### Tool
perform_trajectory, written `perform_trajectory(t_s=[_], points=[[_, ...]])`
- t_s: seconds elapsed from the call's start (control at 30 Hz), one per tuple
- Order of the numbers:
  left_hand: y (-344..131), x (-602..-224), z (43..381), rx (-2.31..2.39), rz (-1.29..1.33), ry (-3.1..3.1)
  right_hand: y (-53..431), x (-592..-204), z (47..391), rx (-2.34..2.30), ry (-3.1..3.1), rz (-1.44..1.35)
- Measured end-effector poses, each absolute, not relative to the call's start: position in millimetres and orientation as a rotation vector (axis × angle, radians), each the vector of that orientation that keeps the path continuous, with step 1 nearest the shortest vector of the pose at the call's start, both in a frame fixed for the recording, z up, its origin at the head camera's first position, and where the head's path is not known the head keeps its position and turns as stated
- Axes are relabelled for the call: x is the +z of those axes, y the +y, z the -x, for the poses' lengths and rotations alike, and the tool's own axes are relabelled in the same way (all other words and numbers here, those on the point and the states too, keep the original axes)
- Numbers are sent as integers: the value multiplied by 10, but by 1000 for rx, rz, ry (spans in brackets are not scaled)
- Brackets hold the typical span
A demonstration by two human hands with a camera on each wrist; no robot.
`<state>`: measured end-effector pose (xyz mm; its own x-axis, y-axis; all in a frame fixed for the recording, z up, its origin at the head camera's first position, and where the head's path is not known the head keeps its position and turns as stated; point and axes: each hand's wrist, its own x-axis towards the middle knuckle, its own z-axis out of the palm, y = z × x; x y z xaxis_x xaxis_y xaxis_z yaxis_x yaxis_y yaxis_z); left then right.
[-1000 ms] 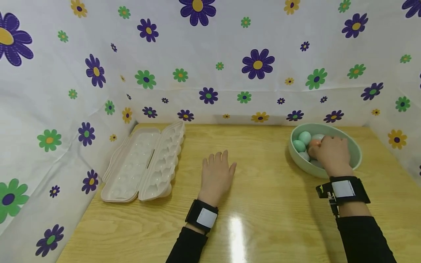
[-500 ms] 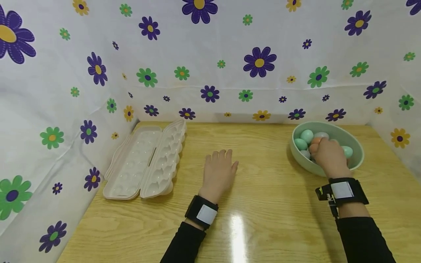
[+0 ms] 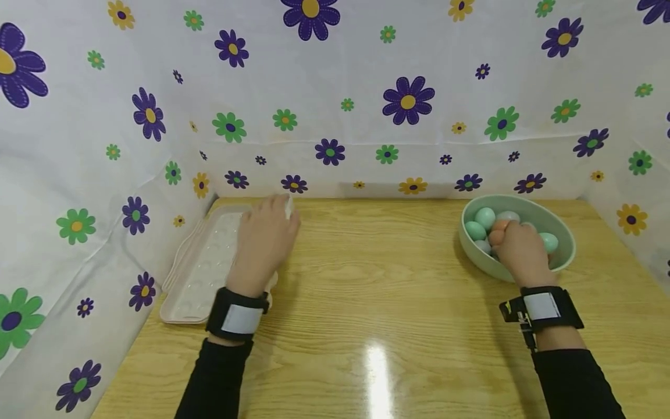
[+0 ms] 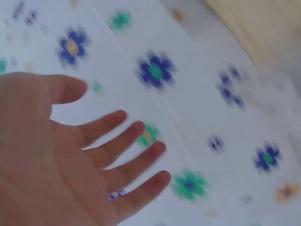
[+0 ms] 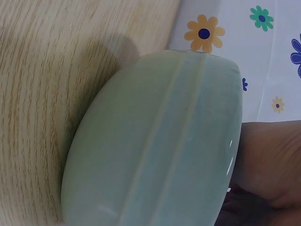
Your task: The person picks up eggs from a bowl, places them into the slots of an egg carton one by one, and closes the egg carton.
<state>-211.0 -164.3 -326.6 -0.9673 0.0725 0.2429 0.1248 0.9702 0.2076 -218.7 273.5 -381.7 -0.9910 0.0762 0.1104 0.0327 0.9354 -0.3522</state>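
Observation:
My left hand [image 3: 264,241] is over the pale egg carton [image 3: 201,273], hiding much of the cupped half. Its fingers are spread and bare in the left wrist view, where the palm [image 4: 56,165] faces the camera. On the right, my right hand [image 3: 523,253] reaches into the light green bowl [image 3: 487,265] with fingers curled at an orange egg [image 3: 496,237] and seems to pinch it; the fingertips are hidden. Mint egg [image 3: 485,218] and other eggs lie around it. The right wrist view has the bowl's outer wall [image 5: 150,141], the hand [image 5: 273,165] beyond its rim.
A wooden table [image 3: 366,279] carries the carton at left and the bowl at right. White cloth [image 3: 356,70] printed with flowers rises behind the table and along both sides. The carton lies opened out, close to the left cloth.
From the middle of the table, my left hand has moved left and up onto the egg carton. The right hand stays in the bowl, shifting slightly, and a mint egg beside it has come into sight.

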Motion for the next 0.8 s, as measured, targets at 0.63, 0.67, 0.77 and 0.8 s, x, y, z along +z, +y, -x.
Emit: perform_trajectory(t_s=[0.63,0.67,0.77,0.8], points=[[-3502,-3914,2170,-178,-232,-3127,2760,-3808,2198,580,-2996,134],[-3507,-3912,2167,-163,-244,-3102,2762,-3819,2203,581,-2998,135],[-3547,-3885,2179,-181,-311,-3111,2762,-3831,2209,580,-2999,131],[-3574,-3872,2181,-203,-322,-3145,2758,-3834,2206,574,-3000,128]])
